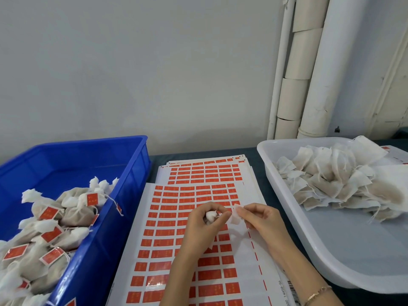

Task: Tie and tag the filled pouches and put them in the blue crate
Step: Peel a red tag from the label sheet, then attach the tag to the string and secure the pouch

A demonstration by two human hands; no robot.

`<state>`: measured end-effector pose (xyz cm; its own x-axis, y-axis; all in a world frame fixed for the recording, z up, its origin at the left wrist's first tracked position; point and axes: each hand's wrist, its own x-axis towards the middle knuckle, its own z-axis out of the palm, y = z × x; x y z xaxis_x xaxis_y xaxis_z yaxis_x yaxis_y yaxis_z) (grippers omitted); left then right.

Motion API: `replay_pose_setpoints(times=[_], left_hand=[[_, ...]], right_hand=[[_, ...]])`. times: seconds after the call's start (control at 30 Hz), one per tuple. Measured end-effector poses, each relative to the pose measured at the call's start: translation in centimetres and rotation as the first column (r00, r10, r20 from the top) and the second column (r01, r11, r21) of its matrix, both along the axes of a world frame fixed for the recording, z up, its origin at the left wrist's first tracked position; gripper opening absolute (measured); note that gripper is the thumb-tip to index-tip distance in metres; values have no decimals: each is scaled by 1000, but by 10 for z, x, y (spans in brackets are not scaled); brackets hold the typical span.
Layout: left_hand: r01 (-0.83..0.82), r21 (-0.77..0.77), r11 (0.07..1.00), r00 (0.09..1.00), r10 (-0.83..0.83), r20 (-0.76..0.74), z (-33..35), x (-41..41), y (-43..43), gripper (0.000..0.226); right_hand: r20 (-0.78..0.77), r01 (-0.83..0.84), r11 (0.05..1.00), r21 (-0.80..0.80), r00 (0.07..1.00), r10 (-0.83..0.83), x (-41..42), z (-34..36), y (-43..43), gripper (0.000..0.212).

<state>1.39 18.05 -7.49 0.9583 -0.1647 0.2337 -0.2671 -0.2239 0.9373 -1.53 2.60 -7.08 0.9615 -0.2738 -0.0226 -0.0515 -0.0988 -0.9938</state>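
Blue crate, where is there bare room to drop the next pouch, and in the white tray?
Blue crate: the far floor is bare, between its back wall and the tagged pouches, which crowd the near left. White tray: bare near half, between the untied pouches at the far end and its near rim.
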Motion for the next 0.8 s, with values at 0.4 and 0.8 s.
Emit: replay_pose_setpoints(times=[0.4, 0.8], left_hand=[[0, 89, 996, 1000, 1, -5, -2, -1, -3, 6], [-74, 1, 997, 997, 74, 25, 0, 0, 1, 5]], right_hand=[[-43, -89, 992, 85, 995, 93, -2, 2, 0, 16], [34, -126, 987, 104, 992, 123, 0, 6, 2, 42]])
